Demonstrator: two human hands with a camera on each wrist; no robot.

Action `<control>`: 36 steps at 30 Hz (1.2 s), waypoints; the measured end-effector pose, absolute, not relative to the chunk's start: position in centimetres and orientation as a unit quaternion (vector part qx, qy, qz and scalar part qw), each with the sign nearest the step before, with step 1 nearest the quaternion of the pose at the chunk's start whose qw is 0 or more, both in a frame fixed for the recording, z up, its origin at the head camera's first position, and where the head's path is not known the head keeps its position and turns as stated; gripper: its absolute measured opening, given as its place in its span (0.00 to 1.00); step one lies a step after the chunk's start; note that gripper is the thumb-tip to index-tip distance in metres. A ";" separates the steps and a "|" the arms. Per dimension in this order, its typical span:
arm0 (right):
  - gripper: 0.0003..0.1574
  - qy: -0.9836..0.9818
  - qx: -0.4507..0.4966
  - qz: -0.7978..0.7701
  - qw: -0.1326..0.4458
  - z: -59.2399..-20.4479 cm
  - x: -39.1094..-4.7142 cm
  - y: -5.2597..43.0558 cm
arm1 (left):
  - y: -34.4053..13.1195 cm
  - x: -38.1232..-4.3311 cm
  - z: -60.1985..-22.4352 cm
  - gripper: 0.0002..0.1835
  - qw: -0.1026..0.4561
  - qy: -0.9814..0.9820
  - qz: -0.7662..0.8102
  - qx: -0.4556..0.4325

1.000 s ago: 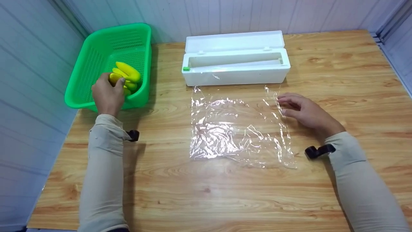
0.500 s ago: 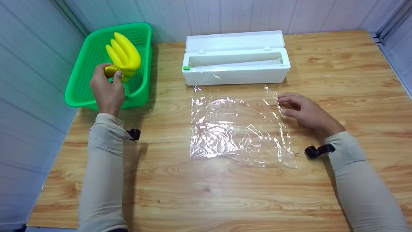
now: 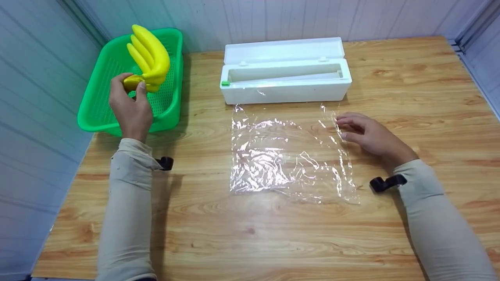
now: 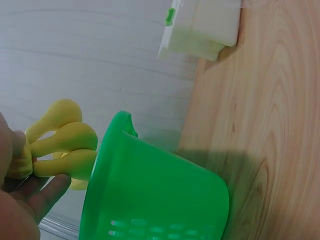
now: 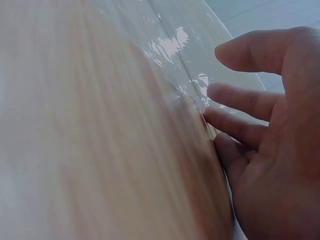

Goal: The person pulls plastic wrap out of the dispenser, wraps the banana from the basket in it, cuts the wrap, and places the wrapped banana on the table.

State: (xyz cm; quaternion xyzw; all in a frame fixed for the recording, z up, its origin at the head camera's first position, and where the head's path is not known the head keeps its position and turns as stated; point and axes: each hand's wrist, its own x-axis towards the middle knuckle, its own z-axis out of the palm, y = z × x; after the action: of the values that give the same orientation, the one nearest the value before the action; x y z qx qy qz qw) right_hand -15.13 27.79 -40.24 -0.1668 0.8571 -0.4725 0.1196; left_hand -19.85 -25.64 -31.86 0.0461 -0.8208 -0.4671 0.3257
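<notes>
A bunch of yellow bananas (image 3: 154, 54) is held by its stem in my left hand (image 3: 131, 107), raised over the green basket (image 3: 177, 105). In the left wrist view the bananas (image 4: 65, 142) appear beside the basket's rim, the fingers and thumb around the stem. My right hand (image 3: 371, 134) rests at the right edge of a sheet of clear plastic wrap (image 3: 269, 156), its fingers loosely bent. From the right wrist camera, the fingers (image 5: 245, 100) look spread, near the wrap's edge, with nothing gripped.
Behind the wrap stands a white cling film dispenser box (image 3: 285, 93), its lid (image 3: 285, 50) raised and a green cutter slider (image 3: 225, 83) at its left end. Everything stands on a wood-grain table (image 3: 250, 242), with panelled walls at the back and sides.
My left hand has lifted the bananas from inside the basket, and they now stand higher with their tips up. The right hand and the wrap have stayed in place.
</notes>
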 end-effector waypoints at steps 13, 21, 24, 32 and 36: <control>0.25 0.856 -0.176 -0.475 0.108 -42.0 -16.0 28.7 | -22.6 -18.4 -30.2 0.15 0.323 -0.800 -0.506 0.000; 0.23 0.852 -0.195 -0.476 0.095 -41.8 -15.9 28.3 | -22.4 -18.3 -29.9 0.14 0.319 -0.726 -0.607 -0.057; 0.24 0.855 -0.188 -0.473 0.099 -41.7 -15.8 28.3 | -22.0 -18.1 -29.6 0.13 0.322 -0.688 -0.647 -0.069; 0.24 0.860 -0.178 -0.466 0.106 -41.1 -15.6 28.2 | -20.8 -17.9 -28.6 0.11 0.347 -0.582 -0.728 -0.105; 0.24 0.864 -0.168 -0.459 0.116 -39.4 -14.7 27.4 | -20.4 -17.9 -28.4 0.10 0.340 -0.547 -0.757 -0.107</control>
State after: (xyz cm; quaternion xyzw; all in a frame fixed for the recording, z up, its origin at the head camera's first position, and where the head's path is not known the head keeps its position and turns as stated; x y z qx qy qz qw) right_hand -14.71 27.40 -39.35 -0.1685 0.8645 -0.4591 0.1163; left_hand -17.92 -20.38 -28.40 -0.1067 -0.5473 -0.7572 0.3403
